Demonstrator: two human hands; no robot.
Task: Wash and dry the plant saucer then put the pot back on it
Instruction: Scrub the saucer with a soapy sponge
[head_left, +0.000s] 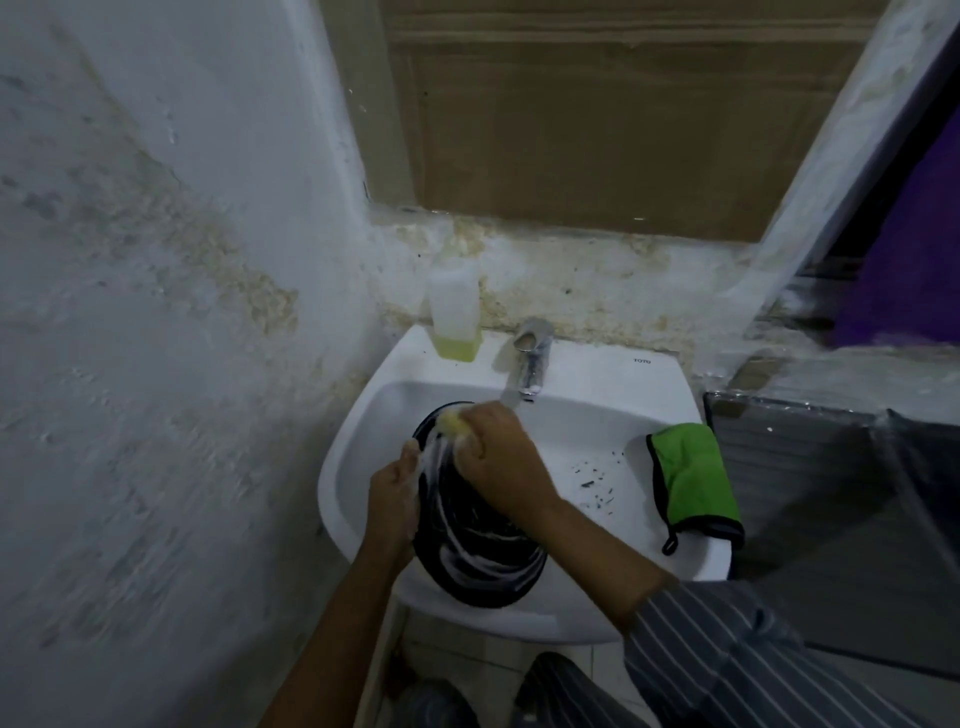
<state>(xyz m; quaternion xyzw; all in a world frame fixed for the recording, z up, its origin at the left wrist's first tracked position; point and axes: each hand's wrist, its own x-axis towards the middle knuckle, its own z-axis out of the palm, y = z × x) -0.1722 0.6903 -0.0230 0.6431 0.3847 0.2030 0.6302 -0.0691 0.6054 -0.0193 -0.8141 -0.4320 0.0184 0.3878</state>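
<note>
Mid-frame, your left hand (393, 501) grips the soapy saucer's (480, 551) rim; your right hand (496, 457) holds a yellow sponge (451, 423) against it.

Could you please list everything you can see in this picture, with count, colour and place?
saucer: one, black, streaked with white suds, tilted in the left of the basin.
sponge: one, yellow, on the saucer's upper rim.
sink: one, white, against the wall; dark specks lie in its bowl.
tap: one, chrome, at the back of the sink.
soap bottle: one, translucent, a little yellow liquid at the bottom, back left of the sink deck.
cloth: one, green with black trim, on the sink's right rim.
left hand: one, holds the saucer's left edge.
right hand: one, grips the sponge.
sleeve: one, dark with white stripes, on the right arm.
</note>
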